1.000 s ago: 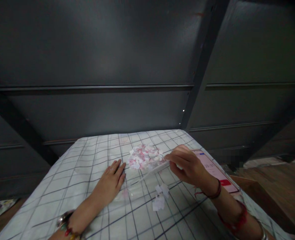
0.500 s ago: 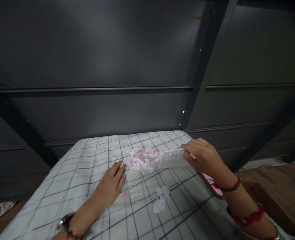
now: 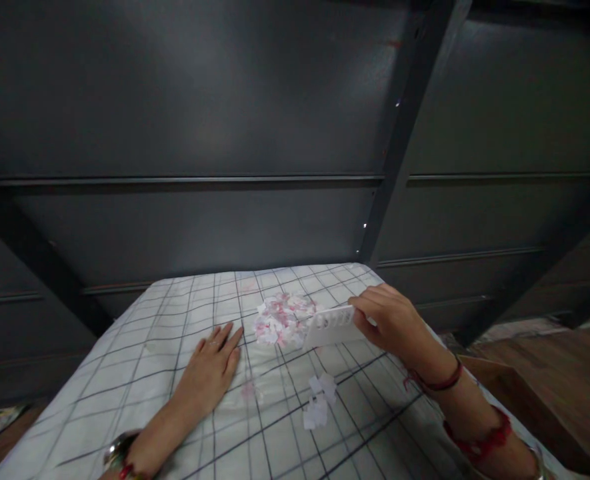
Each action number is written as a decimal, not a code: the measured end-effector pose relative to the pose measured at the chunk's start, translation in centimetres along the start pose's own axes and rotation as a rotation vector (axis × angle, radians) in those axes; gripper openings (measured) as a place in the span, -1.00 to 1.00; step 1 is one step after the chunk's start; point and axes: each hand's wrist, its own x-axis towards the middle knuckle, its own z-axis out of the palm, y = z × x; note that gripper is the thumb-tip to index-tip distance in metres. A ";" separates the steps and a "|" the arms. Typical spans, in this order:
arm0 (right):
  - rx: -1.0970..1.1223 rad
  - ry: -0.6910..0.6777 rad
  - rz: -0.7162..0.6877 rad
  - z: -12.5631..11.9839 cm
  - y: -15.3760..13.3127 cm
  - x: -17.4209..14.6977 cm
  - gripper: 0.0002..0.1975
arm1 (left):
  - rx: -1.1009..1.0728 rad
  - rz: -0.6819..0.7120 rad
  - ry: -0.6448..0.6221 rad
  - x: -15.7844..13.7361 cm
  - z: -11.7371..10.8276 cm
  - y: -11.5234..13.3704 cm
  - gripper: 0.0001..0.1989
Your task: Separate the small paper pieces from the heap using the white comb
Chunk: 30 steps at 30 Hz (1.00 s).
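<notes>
Wall (image 3: pixel 199 230), dark, fills twelve o'clock, a checked cloth (image 3: pixel 125 363) below. Left hand (image 3: pixel 211 367) rests there at seven o'clock, fingers slightly apart, holding nothing; right hand (image 3: pixel 389 319) is at four. Pink-and-white paper pile (image 3: pixel 281 320): six o'clock. Slotted white card (image 3: pixel 332 332), pinched in the right hand, meets or nearly meets the pile's three-o'clock side, seemingly to herd paper; the next push calls for a low, steady edge. Loose scraps (image 3: pixel 319 403): pile's five o'clock.

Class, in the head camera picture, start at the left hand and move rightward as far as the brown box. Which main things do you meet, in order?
Left hand → heap of paper scraps → white flat piece with holes → right hand → brown box.
</notes>
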 end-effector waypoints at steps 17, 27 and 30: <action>0.136 0.082 -0.087 0.8 -2.2 0.4 -0.81 | 0.106 -0.164 -0.139 0.0 -0.7 -0.3 -0.52; 0.068 0.018 -0.011 0.7 -1.6 0.4 -0.81 | 0.095 -0.160 -0.113 0.0 -0.7 -0.2 -0.54; 0.129 0.070 -0.080 1.0 -2.2 0.4 -0.81 | 0.131 -0.188 -0.194 0.2 -1.5 0.3 -0.53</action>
